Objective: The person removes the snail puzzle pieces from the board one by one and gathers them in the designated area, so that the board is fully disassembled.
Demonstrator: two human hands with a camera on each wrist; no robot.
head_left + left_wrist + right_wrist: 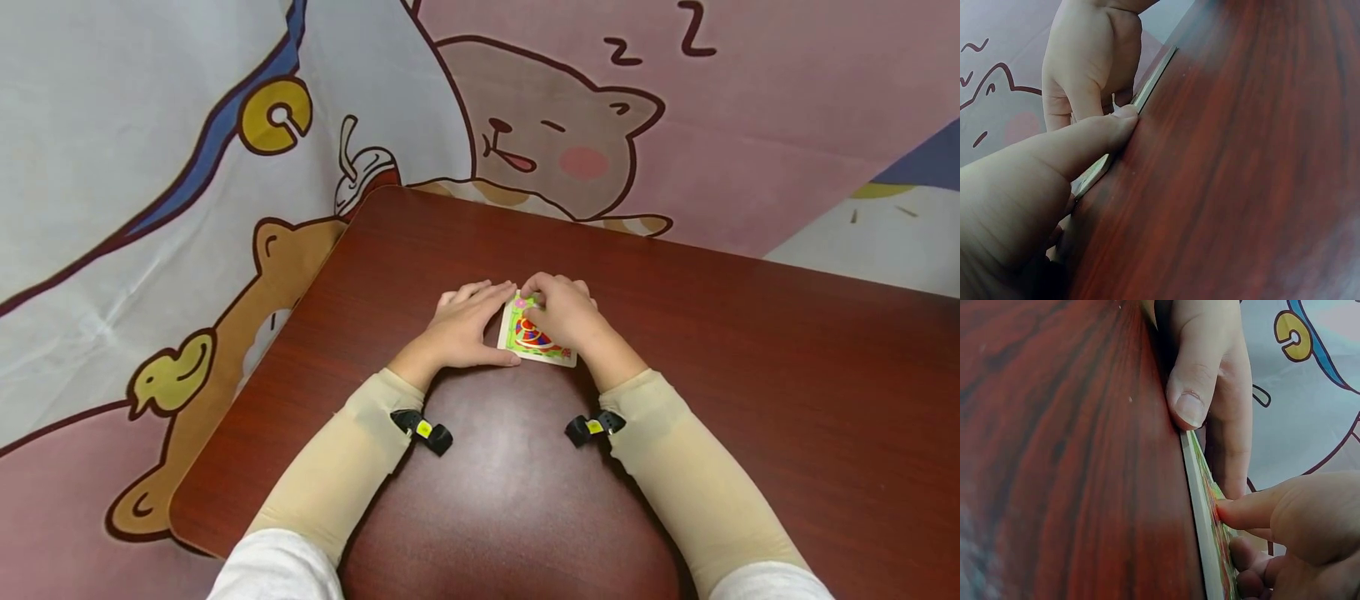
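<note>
A small flat board [534, 337] with a bright picture in red, blue and green, a pink flower near its top, lies on the brown table. My left hand [463, 327] frames the board's left side, thumb along the near edge and straight fingers toward the far corner. In the left wrist view that thumb [1124, 119] touches the board's pale edge. From the right, my right hand [564, 310] reaches over the board with bent fingers. Its thumb [1244, 510] touches the picture face in the right wrist view; I cannot tell whether a piece is pinched beneath the fingers.
The dark wood-grain table [750, 358] stretches far to the right. Its left edge runs close to a cartoon-printed cloth [187, 250], and a pink cloth with a sleeping bear [555, 108] hangs behind. Black straps [423, 431] circle both wrists over beige sleeves.
</note>
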